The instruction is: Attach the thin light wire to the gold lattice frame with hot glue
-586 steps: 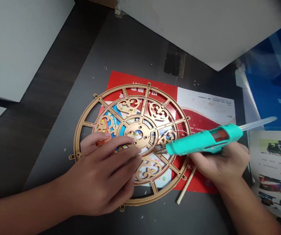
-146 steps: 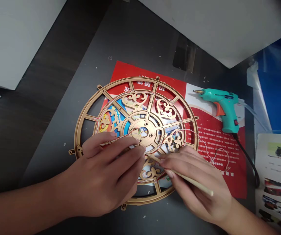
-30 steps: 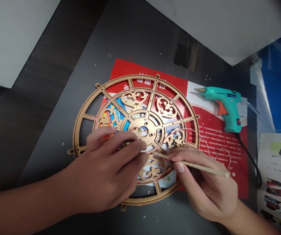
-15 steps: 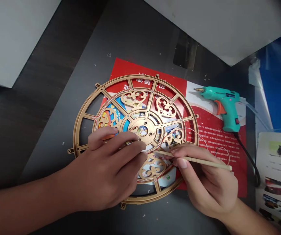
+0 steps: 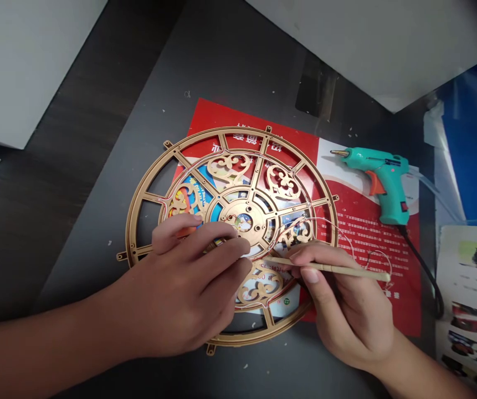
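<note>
A round gold openwork frame [image 5: 150, 177] lies flat on a red printed sheet [image 5: 371, 233] on the dark table. My left hand [image 5: 184, 293] rests on the frame's lower left, fingers pressed down beside the hub [image 5: 244, 221]. My right hand [image 5: 346, 310] pinches a thin wooden stick [image 5: 346, 270], whose tip touches the frame just below the hub. A thin wire [image 5: 358, 249] runs along the frame's inner ring and trails in loops to the right over the red sheet.
A teal hot glue gun [image 5: 381, 174] lies on the sheet at the right, its black cord [image 5: 425, 271] running toward me. Printed photo sheets [image 5: 471, 299] sit at the right edge, a blue box [image 5: 475, 155] behind them. White boards border the table at back and left.
Since 19.5 s ago my right hand has put the glue gun down at the right and taken the stick. In the last second the stick's angle flattened slightly; my left hand has stayed put.
</note>
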`<state>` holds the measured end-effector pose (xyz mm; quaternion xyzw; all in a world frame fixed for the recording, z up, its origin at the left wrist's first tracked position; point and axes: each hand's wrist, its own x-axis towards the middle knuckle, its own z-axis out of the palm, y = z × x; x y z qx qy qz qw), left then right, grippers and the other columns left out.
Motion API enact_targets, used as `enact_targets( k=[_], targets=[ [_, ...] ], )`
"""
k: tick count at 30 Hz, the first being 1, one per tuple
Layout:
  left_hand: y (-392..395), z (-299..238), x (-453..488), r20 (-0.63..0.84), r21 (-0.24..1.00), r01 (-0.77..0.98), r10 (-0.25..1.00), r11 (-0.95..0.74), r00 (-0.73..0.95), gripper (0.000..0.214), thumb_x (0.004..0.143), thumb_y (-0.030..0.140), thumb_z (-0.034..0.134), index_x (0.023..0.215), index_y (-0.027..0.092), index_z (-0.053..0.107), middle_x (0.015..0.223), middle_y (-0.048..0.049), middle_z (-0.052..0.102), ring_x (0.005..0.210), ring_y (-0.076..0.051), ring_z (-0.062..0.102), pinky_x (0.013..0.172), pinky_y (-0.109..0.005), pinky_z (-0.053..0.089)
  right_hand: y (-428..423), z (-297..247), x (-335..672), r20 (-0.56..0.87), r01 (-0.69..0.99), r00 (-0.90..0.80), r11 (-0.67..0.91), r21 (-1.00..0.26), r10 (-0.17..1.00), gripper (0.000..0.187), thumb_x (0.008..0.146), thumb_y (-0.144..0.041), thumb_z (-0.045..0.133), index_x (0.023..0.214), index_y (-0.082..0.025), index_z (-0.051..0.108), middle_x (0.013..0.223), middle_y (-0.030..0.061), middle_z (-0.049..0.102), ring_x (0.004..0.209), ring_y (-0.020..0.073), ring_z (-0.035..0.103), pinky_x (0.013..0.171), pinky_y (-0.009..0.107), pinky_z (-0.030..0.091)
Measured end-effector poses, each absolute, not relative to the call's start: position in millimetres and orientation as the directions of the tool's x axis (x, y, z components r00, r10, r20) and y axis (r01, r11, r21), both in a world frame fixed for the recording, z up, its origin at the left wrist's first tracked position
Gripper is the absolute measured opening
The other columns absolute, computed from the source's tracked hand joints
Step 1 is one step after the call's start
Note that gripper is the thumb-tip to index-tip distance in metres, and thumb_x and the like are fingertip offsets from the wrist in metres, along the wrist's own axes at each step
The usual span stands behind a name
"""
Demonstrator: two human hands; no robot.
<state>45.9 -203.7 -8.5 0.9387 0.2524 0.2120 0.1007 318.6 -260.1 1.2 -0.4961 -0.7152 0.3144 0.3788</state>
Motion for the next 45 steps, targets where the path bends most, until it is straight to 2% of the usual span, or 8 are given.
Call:
enact_targets(
  k=[12, 19, 38, 45],
  targets=[
    [-204.4, -6.2, 46.6, 0.363, 0.303, 0.425, 0.515, -0.853, 0.776, 0.020, 0.107, 0.018, 0.060, 0.120, 0.017, 0.074, 0.125, -0.0083, 0.085, 0.128, -0.030, 0.070, 0.109, -0.055, 0.044, -257.2, 4.2, 317.1, 0.267, 0.493, -0.240, 0.354, -0.795, 0.933, 0.030, 0.106, -0.003, 0.063, 0.129, -0.022, 0.069, 0.110, 0.0016, 0.081, 0.103, 0.0115, 0.081, 0.100, 0.019, 0.067],
    [-204.9, -8.0, 43.0, 0.312, 0.306, 0.423, 0.510, -0.853, 0.802, 0.025, 0.109, 0.018, 0.061, 0.130, 0.015, 0.073, 0.131, -0.0093, 0.083, 0.135, -0.032, 0.066, 0.113, -0.057, 0.043, -260.4, 0.8, 320.6, 0.321, 0.481, -0.206, 0.382, -0.789, 0.924, 0.037, 0.104, 0.001, 0.063, 0.133, -0.022, 0.068, 0.109, 0.0017, 0.077, 0.099, 0.0127, 0.079, 0.094, 0.021, 0.068],
    [-204.8, -6.0, 43.4, 0.320, 0.294, 0.433, 0.515, -0.852, 0.795, 0.026, 0.106, 0.019, 0.062, 0.128, 0.017, 0.074, 0.130, -0.0097, 0.083, 0.134, -0.031, 0.070, 0.115, -0.055, 0.045, -256.4, 4.6, 317.8, 0.277, 0.528, -0.223, 0.355, -0.772, 0.935, 0.034, 0.105, -0.001, 0.062, 0.130, -0.024, 0.067, 0.107, 0.0044, 0.080, 0.097, 0.0180, 0.082, 0.087, 0.029, 0.071],
    [-205.9, -5.7, 43.1, 0.309, 0.308, 0.429, 0.516, -0.849, 0.799, 0.026, 0.107, 0.017, 0.061, 0.130, 0.016, 0.073, 0.132, -0.0097, 0.083, 0.134, -0.031, 0.069, 0.114, -0.056, 0.044, -259.0, 2.8, 318.2, 0.290, 0.485, -0.215, 0.359, -0.797, 0.933, 0.036, 0.104, -0.001, 0.063, 0.132, -0.024, 0.067, 0.107, 0.0044, 0.080, 0.097, 0.0187, 0.083, 0.087, 0.030, 0.072]
  ],
)
